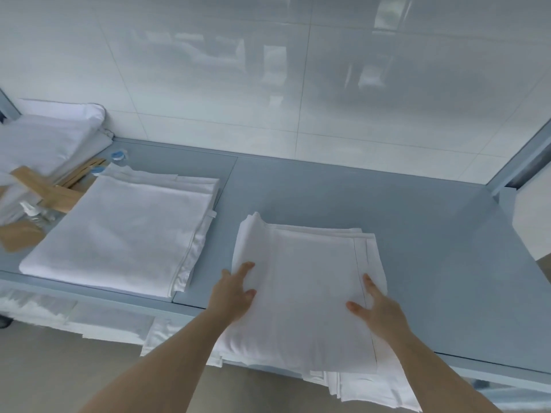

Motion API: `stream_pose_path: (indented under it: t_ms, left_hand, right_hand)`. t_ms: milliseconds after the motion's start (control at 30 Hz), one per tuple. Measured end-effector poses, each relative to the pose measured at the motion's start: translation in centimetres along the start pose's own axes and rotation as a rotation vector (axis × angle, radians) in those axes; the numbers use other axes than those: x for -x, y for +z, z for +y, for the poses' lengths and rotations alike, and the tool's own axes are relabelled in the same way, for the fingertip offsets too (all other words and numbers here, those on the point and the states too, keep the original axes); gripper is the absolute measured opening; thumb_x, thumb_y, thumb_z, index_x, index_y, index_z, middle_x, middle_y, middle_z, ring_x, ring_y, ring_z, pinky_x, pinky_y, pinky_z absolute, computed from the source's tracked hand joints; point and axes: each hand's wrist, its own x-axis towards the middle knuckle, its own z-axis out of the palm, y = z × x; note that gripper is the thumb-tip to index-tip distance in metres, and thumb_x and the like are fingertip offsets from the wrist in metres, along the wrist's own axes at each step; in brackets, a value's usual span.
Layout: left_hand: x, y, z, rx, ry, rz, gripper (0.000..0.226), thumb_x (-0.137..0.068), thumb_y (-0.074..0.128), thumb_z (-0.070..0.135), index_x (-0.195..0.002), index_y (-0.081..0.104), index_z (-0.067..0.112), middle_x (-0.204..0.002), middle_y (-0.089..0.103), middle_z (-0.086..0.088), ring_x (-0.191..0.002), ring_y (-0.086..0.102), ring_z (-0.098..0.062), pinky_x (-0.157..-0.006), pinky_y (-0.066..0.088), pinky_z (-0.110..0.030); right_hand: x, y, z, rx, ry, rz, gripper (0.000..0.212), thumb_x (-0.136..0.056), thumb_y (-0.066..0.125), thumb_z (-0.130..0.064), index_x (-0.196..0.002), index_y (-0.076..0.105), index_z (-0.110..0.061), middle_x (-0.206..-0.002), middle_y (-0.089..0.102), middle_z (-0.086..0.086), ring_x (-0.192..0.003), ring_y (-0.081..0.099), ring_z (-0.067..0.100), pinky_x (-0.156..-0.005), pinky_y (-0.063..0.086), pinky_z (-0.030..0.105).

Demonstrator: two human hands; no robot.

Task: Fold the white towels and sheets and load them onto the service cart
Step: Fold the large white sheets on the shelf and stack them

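White cloth sheet [301, 287], matt shelf [387, 210]

Two bare forearms lead to the left hand [234, 290] and the right hand [376, 304]. No sleeve, glove, ring or watch shows on either. The nails are short and plain. Above the forearms the arms leave the view.
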Motion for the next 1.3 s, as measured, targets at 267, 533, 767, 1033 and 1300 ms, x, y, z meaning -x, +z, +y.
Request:
stream_pose_path:
  t_ms: [267,533,767,1033,1300]
  left_hand:
    - [1.5,-1.4,0.7,-0.004,0.073,0.136,0.051,-0.094,0.055,0.023,-0.137,0.035,0.041,-0.101,0.032,0.000,-0.075,0.057,-0.026,-0.073,0.049,-0.033]
    - [-0.2,-8.3,-1.8,-0.066,0.141,0.258,0.052,-0.093,0.056,0.025,-0.135,0.032,0.044,-0.099,0.030,0.002,-0.074,0.054,-0.025,-0.065,0.045,-0.033]
    - [-4.2,-16.3,-10.1,-0.032,0.160,0.356,0.052,-0.093,0.056,0.028,-0.137,0.033,0.043,-0.100,0.034,0.001,-0.069,0.052,-0.025,-0.063,0.048,-0.034]
    - [-9.0,-25.0,-23.8,0.018,0.171,0.362,0.052,-0.094,0.056,0.029,-0.140,0.034,0.040,-0.101,0.036,-0.001,-0.069,0.051,-0.023,-0.067,0.049,-0.033]
    - [-11.7,-29.1,-32.2,0.102,0.178,0.288,0.055,-0.091,0.061,0.021,-0.141,0.039,0.035,-0.110,0.046,-0.013,-0.095,0.057,-0.035,-0.087,0.048,-0.042]
  right_hand:
    - [1.2,0.4,-0.8,-0.175,-0.071,0.095,0.062,-0.087,0.069,-0.025,-0.143,0.042,-0.029,-0.138,0.053,0.003,-0.123,0.051,0.027,-0.097,0.036,0.029]
    - [1.6,1.2,-7.9,-0.282,-0.132,0.238,0.048,-0.083,0.072,-0.017,-0.128,0.059,-0.027,-0.121,0.063,0.011,-0.106,0.057,0.030,-0.089,0.038,0.031]
    - [0.8,2.9,-20.1,-0.278,-0.216,0.320,0.047,-0.086,0.069,-0.023,-0.130,0.057,-0.029,-0.121,0.060,0.014,-0.111,0.055,0.032,-0.093,0.038,0.033]
    - [0.2,9.2,-35.2,-0.268,-0.240,0.313,0.046,-0.087,0.069,-0.023,-0.130,0.057,-0.029,-0.125,0.059,0.010,-0.114,0.054,0.028,-0.089,0.035,0.025]
    - [-0.5,14.4,-43.4,-0.226,-0.235,0.303,0.045,-0.085,0.070,-0.022,-0.128,0.059,-0.027,-0.124,0.061,0.010,-0.113,0.055,0.030,-0.094,0.038,0.029]
